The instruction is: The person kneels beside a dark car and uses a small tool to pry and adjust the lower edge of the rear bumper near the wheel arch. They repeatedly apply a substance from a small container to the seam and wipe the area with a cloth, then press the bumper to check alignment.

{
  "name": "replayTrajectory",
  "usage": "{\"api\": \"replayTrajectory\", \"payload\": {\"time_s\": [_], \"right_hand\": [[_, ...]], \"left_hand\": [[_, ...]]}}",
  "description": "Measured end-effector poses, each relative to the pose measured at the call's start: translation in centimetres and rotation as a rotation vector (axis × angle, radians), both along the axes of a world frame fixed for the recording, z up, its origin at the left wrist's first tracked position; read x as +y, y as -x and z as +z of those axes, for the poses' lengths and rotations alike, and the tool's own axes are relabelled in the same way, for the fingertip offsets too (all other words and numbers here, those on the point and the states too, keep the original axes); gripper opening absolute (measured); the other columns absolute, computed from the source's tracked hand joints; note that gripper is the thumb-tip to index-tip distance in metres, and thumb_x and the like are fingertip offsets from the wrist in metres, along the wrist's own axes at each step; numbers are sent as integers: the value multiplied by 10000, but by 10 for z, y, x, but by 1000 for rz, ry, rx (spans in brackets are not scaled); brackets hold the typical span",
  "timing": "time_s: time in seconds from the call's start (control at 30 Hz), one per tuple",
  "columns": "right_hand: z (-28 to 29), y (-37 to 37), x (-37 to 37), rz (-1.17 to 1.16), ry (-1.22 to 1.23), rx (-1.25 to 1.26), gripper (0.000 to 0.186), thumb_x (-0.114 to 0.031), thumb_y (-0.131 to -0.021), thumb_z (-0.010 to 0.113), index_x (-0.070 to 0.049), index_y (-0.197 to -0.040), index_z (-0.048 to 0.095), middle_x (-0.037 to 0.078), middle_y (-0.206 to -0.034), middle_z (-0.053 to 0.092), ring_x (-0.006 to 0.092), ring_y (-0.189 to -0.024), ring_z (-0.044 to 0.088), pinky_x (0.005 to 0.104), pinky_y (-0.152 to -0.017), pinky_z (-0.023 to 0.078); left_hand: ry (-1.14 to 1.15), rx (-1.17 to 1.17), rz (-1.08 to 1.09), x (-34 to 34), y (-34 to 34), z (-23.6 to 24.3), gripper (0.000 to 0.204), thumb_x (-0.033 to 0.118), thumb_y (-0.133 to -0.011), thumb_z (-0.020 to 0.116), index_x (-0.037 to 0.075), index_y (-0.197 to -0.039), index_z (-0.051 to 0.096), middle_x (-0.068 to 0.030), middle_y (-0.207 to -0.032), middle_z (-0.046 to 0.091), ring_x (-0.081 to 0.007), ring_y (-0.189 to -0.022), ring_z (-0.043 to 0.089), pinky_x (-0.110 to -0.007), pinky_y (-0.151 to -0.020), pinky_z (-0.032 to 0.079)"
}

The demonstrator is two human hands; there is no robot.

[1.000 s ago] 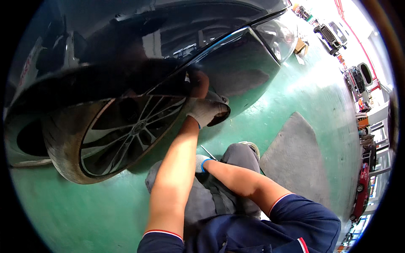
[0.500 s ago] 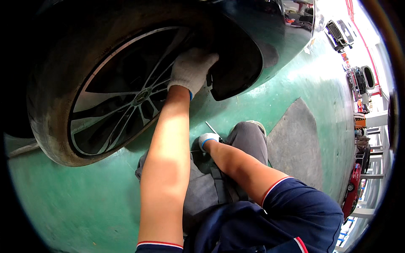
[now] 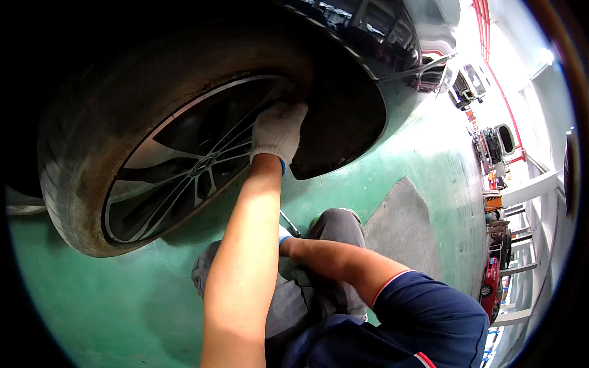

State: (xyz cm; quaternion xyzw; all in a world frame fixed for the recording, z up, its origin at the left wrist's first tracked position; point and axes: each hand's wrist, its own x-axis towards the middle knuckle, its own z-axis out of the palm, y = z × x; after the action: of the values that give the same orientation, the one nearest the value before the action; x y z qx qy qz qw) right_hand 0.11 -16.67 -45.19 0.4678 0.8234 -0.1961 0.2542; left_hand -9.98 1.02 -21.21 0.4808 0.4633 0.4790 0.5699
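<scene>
My left hand, in a white knit glove, reaches into the gap between the car wheel's tyre and the black wheel-arch liner. Its shape is closed, with the fingertips turned away; whatever they grip is lost in the dark. Below it, my right hand, gloved too, is mostly covered by my left forearm. It is closed on what looks like a ratchet wrench, whose slim silver extension bar points up toward the wheel. The multi-spoke alloy rim faces me.
My bent knee in grey trousers is close by the wrench. A grey mat lies on the green floor to the right. Dark glossy bodywork overhangs above. Parked vehicles, including a red car, stand along the far right.
The view has shifted, with wheel and floor lower and further left in part. My left hand has turned and sits deeper behind the tyre. My right hand has slipped further behind my left forearm.
</scene>
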Motion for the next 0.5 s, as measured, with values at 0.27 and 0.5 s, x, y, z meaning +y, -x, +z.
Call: {"api": "replayTrajectory", "payload": {"time_s": [0.27,0.5], "right_hand": [[109,-26,57,218,-643,181,160,-159,-783,650,-57,-863,743,182,-934,735,346,-809,702,460,-717,535],[214,-34,86,210,-675,-138,149,-139,-721,670,-74,-806,773,186,-788,711,350,-769,696,448,-680,512]], "left_hand": [[-41,-180,-13,24,-20,-32,352,352,-967,601,22,-981,721,-190,-948,722,-321,-899,693,-410,-810,520],[265,-378,-128,0,-2,20,450,369,-1002,590,-29,-1185,693,-114,-1111,731,-200,-1003,650,-328,-904,485]]}}
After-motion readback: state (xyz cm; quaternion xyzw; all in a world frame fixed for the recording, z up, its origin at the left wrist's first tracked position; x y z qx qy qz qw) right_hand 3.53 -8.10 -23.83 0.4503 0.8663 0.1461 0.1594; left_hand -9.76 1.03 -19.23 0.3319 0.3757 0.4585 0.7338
